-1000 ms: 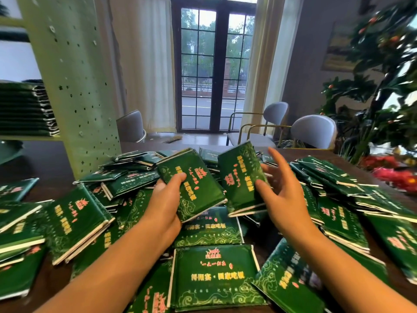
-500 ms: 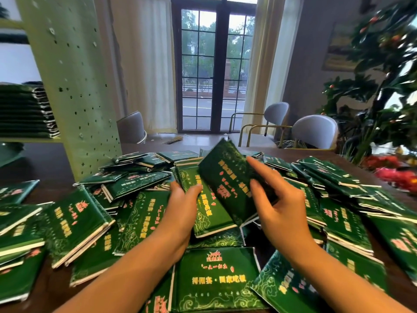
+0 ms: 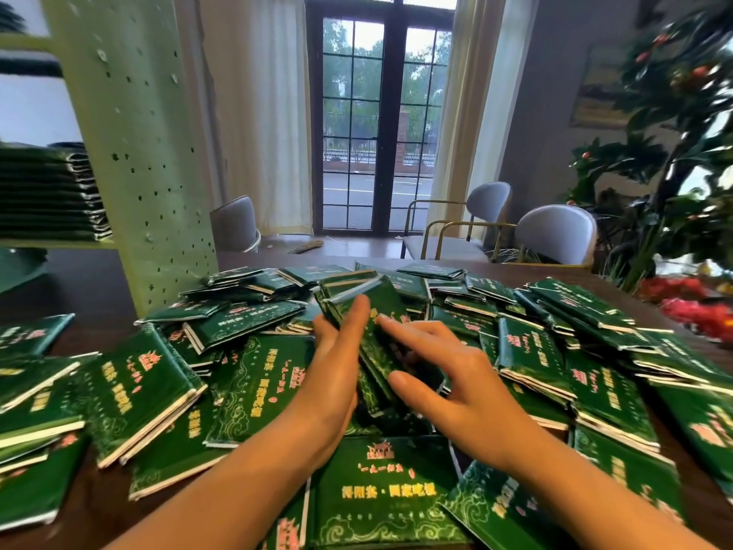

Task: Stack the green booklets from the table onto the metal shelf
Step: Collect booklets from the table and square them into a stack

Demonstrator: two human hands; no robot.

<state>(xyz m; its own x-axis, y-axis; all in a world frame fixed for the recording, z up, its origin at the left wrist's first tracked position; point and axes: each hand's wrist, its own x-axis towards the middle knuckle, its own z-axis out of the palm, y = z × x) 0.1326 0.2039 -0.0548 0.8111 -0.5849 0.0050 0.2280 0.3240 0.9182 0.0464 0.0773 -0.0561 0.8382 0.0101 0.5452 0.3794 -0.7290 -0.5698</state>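
Straight-fingered left hand (image 3: 337,375) and right hand (image 3: 456,387) sandwich several green booklets (image 3: 384,306).
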